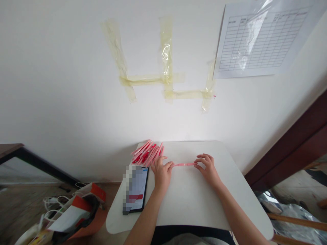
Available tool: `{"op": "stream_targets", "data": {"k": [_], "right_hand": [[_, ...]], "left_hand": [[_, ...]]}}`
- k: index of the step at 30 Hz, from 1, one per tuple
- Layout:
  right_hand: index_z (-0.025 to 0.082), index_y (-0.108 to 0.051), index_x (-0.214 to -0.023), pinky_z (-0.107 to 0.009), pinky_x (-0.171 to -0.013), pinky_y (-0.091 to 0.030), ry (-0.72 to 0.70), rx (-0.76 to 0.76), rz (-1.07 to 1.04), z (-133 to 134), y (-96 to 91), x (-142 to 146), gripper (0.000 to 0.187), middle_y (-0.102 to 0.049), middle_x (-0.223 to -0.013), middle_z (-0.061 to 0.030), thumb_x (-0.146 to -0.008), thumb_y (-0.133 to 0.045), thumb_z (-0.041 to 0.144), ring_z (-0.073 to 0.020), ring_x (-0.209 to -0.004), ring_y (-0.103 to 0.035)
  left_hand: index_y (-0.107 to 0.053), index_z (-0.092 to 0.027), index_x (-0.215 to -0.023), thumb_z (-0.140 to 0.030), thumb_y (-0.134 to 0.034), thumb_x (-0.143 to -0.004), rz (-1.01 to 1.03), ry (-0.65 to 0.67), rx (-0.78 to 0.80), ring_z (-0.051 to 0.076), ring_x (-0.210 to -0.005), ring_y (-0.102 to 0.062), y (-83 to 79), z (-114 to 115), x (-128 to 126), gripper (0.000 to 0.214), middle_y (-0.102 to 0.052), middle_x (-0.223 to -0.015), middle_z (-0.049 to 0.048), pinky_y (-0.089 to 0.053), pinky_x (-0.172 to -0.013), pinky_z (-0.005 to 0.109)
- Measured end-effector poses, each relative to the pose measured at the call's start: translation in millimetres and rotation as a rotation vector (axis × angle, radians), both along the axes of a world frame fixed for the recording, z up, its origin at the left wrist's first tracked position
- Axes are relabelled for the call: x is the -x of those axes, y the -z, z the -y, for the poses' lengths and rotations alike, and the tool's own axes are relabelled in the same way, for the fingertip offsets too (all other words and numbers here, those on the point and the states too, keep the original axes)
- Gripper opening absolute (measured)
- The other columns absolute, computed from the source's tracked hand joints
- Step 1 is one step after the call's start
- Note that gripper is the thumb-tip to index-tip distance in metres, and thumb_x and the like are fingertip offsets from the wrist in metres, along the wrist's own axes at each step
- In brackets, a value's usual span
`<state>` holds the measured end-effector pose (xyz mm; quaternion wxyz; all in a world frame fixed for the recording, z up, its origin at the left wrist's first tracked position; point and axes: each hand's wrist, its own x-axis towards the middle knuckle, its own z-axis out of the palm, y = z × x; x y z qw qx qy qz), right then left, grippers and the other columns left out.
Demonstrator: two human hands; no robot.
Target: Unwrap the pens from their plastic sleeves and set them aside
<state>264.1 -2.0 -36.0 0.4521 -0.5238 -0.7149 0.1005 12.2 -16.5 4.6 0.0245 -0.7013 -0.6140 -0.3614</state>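
A thin pink strip runs straight across, just above or on the white table; I cannot tell which. Its left end is pinched between the thumb and fingers of my left hand. At the other end, my right hand grips it between thumb and fingertips. Just behind my left hand lies a pile of similar pink and red strips, at the table's back left corner. What the strips are made of is too small to tell.
A phone with a lit screen lies left of my left forearm. A white wall with yellowed tape stands right behind the table. Bags in a bin are on the floor at left. A wooden chair rail is at lower right.
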Motion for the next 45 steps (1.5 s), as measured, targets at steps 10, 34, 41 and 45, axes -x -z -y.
{"op": "stream_targets", "data": {"k": [10, 34, 41, 45], "right_hand": [[0.029, -0.072, -0.094, -0.054, -0.103, -0.044, 0.040, 0.006, 0.029, -2, 4.3, -7, 0.028, -0.063, -0.119, -0.0096, -0.094, -0.056, 0.051, -0.0326, -0.129, -0.040], [0.031, -0.077, -0.091, -0.051, -0.101, -0.048, 0.048, -0.028, 0.216, 1, 2.2, -5, 0.015, -0.061, -0.118, -0.0099, -0.090, -0.064, 0.038, -0.0325, -0.125, -0.043], [0.035, -0.077, -0.093, -0.053, -0.102, -0.047, -0.041, 0.009, 0.242, 5, -5.0, -3, 0.015, -0.060, -0.122, -0.0075, -0.091, -0.064, 0.039, -0.0316, -0.127, -0.041], [0.035, -0.077, -0.094, -0.053, -0.103, -0.047, -0.077, 0.023, 0.236, 6, -7.5, -3, 0.015, -0.060, -0.123, -0.0074, -0.091, -0.064, 0.039, -0.0313, -0.128, -0.042]], "left_hand": [[-0.078, -0.030, -0.085, -0.025, -0.071, -0.084, -0.023, -0.029, 0.013, 0.029, -0.121, -0.052, 0.5, 1, 1, 0.009, -0.063, -0.118, 0.0061, -0.024, -0.112, 0.060], [-0.077, -0.037, -0.096, -0.029, -0.073, -0.082, -0.121, 0.065, 0.109, 0.033, -0.133, -0.042, 3.6, 3, -8, 0.016, -0.060, -0.127, 0.0050, -0.015, -0.115, 0.070], [-0.076, -0.039, -0.103, -0.032, -0.071, -0.084, -0.136, 0.181, 0.092, 0.032, -0.133, -0.043, 3.9, 4, -15, 0.021, -0.061, -0.126, 0.0047, -0.015, -0.116, 0.069], [-0.077, -0.038, -0.096, -0.033, -0.068, -0.086, -0.142, 0.231, 0.079, 0.031, -0.132, -0.044, 4.9, 3, -17, 0.013, -0.062, -0.125, 0.0033, -0.009, -0.118, 0.071]]}}
